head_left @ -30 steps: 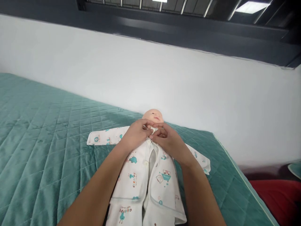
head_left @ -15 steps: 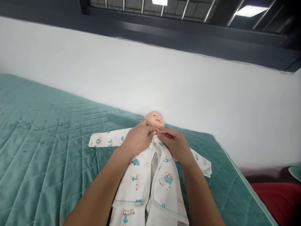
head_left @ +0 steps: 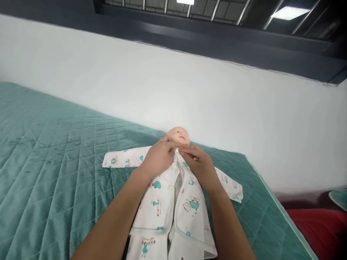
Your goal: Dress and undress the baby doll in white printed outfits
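A baby doll [head_left: 179, 135] lies on its back with its head toward the wall. It wears a white baby jacket [head_left: 191, 206] printed with teal animals, its sleeves spread to both sides. At the collar, just under the doll's chin, my left hand [head_left: 160, 156] pinches the jacket's left-hand front edge. My right hand [head_left: 199, 160] grips the other front edge close beside it. The fingertips nearly meet, and whatever is between them is partly hidden. Below, the two front edges hang apart, with pale buttons [head_left: 172, 189] along the left one. White printed trousers [head_left: 146, 247] show under the hem.
A quilted green cover [head_left: 67, 162] spreads beneath the doll, its edge running down on the right. Behind stands a white wall [head_left: 173, 86] below a dark window frame [head_left: 168, 32] with metal bars. Something red [head_left: 320, 229] sits beyond the right edge.
Both hands stay at the collar with small finger shifts. The right-hand front edge has moved slightly at the neck. The right sleeve lies a little differently, and the view has tilted slightly.
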{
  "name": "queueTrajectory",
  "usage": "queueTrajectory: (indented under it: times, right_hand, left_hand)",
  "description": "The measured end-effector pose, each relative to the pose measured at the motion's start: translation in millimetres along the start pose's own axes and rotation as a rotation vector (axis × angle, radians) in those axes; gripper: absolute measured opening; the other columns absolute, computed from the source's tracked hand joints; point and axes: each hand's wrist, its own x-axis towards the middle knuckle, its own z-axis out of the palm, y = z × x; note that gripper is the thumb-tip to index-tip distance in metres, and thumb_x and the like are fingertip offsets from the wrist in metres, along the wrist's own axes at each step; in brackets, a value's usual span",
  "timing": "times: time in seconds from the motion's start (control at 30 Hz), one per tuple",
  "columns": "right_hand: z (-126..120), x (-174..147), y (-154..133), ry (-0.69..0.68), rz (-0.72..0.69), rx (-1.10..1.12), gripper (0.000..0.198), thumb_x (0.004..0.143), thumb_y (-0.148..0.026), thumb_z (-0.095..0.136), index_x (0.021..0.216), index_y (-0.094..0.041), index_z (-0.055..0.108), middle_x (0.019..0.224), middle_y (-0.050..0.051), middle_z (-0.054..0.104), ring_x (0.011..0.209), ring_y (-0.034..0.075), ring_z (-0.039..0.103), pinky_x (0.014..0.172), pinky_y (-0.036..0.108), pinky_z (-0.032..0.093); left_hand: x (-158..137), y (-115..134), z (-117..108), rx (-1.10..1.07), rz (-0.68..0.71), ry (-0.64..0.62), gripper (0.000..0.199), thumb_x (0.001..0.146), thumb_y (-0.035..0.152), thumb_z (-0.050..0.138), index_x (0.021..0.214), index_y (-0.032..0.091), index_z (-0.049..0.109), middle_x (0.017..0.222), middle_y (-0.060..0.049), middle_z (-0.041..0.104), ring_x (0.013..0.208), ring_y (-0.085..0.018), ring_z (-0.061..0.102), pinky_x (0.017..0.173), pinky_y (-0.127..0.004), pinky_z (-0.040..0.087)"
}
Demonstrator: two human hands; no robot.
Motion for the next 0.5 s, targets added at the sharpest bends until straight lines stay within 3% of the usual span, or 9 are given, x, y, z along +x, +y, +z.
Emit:
queueTrajectory:
  times: [0.17, 0.33, 0.43, 0.5]
  right_hand:
    - [-0.1, -3.3, -1.4, 0.006, -0.103, -0.029, 0.025, 0.091, -0.036, 0.056, 0.074, -0.022, 0.068, 0.076, 0.000, 0.054, 0.073, 0.015, 0.052, 0.068, 0.030, 0.038]
    - [3.9, -7.5, -2.2, 0.112, -0.197, -0.014, 0.044, 0.091, -0.037, 0.057, 0.054, -0.018, 0.045, 0.066, -0.002, 0.044, 0.060, 0.011, 0.043, 0.059, 0.029, 0.033]
    - [5.9, -7.7, -0.6, 0.102, -0.149, 0.034, 0.046, 0.090, -0.039, 0.058, 0.052, -0.018, 0.044, 0.065, -0.002, 0.044, 0.060, 0.011, 0.042, 0.058, 0.029, 0.032]
    - [6.4, -7.0, 0.9, 0.097, -0.063, 0.081, 0.045, 0.090, -0.043, 0.057, 0.053, -0.018, 0.052, 0.066, -0.002, 0.044, 0.062, 0.012, 0.043, 0.060, 0.028, 0.032]
  left_hand:
    - [-1.3, 7.8, -2.9, 0.006, -0.080, 0.030, 0.023, 0.093, 0.027, 0.048, 0.096, 0.024, 0.070, 0.112, -0.003, 0.063, 0.105, -0.019, 0.060, 0.095, -0.034, 0.046]
    - [-1.5, 6.4, -1.7, -0.001, -0.087, 0.029, 0.021, 0.091, 0.029, 0.050, 0.093, 0.024, 0.070, 0.109, -0.002, 0.063, 0.100, -0.019, 0.061, 0.090, -0.033, 0.047]
    - [-0.3, 4.1, -0.5, 0.010, -0.097, 0.020, 0.022, 0.091, 0.029, 0.049, 0.092, 0.024, 0.071, 0.109, -0.003, 0.064, 0.100, -0.020, 0.061, 0.088, -0.033, 0.048]
    - [0.8, 2.6, 0.1, 0.019, -0.096, 0.020, 0.023, 0.092, 0.027, 0.048, 0.091, 0.024, 0.071, 0.109, -0.003, 0.064, 0.102, -0.021, 0.061, 0.091, -0.034, 0.047]
